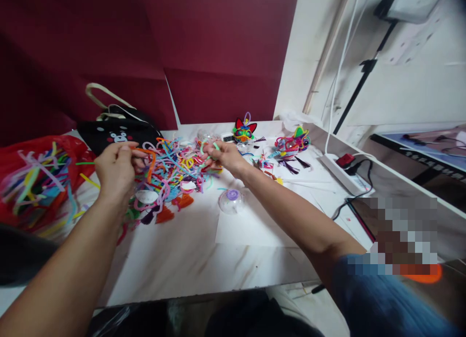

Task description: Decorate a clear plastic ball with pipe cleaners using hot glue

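Over the left side of a tangled pile of coloured pipe cleaners (176,169), my left hand (117,169) is closed with an orange pipe cleaner (151,163) at its fingertips. My right hand (227,157) pinches a pale green pipe cleaner (216,146) at the pile's right edge. Orange tassels (165,214) and a dark purple tassel (147,217) lie at the front of the heap. A clear round plastic piece with a purple centre (232,197) rests on the table below my right wrist.
A red plastic bag (78,155) full of pipe cleaners stands at left, before a black bag (120,130). Behind my right hand sit a colourful animal-face ornament (244,132) and another pipe-cleaner piece (292,143). A white power strip (344,174) lies along the right edge.
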{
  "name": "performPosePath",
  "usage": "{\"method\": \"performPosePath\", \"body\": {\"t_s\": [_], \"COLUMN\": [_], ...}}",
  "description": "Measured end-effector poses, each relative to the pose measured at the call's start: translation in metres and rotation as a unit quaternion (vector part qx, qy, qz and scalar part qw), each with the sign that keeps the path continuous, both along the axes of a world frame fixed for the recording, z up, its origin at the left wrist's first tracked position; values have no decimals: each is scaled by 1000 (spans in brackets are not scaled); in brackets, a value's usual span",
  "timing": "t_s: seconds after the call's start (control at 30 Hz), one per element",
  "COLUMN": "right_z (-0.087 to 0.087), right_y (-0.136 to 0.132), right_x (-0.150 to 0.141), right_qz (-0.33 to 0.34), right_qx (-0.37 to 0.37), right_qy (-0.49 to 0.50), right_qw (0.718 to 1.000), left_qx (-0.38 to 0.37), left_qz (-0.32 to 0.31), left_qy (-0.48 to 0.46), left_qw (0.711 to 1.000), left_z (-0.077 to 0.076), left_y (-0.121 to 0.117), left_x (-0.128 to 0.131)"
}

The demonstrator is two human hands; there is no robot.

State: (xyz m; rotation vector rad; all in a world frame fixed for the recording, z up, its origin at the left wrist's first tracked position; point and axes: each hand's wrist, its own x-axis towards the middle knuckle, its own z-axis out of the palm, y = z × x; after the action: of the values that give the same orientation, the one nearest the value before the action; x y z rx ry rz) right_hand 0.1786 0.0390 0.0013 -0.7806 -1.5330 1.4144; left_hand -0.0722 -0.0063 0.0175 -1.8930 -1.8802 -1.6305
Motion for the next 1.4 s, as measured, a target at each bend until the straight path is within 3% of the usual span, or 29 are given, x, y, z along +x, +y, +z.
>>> {"method": "performPosePath", "body": {"t_s": [0.1, 0.2, 0.3, 0.37, 0.43, 0.53, 0.67, 0.83, 1.07, 1.23, 1.4], "right_z": [-5, -1, 7, 12, 14, 9, -3, -14, -24, -33, -30], "right_y": [-2, -10, -23, -33, -42, -52, -61, -73, -68, -63, -75], "right_x": [-13, -13, 0, 13, 28, 50, 78, 107, 120, 122, 115], "right_qz": [54, 58, 52, 113, 147, 99, 15, -63, -75, -90, -88], "right_qx": [111, 150, 46, -59, -77, -78, -71, 28, 72, 84, 162], "right_qy": [-141, -216, -125, -6, 46, 41, 9, -141, -166, -193, -244], "right_qw": [982, 963, 990, 992, 985, 991, 997, 988, 981, 974, 952], "left_qx": [1, -6, -1, -5, -18, -37, -82, -101, -97, -27, 31], "left_qz": [-33, -151, -232, -281, -326, -366, -341, -275, -272, -239, -249], "left_qy": [-111, -267, -259, -224, -172, -110, -26, 156, 154, 188, 261], "left_qw": [993, 952, 938, 933, 929, 923, 936, 943, 945, 952, 932], "left_z": [11, 15, 7, -2, -11, -21, -27, -30, -48, -58, -66], "left_y": [-6, -17, -25, -28, -28, -27, -27, -27, -26, -28, -32], "left_x": [18, 42, 65, 78, 89, 104, 118, 128, 123, 117, 113]}}
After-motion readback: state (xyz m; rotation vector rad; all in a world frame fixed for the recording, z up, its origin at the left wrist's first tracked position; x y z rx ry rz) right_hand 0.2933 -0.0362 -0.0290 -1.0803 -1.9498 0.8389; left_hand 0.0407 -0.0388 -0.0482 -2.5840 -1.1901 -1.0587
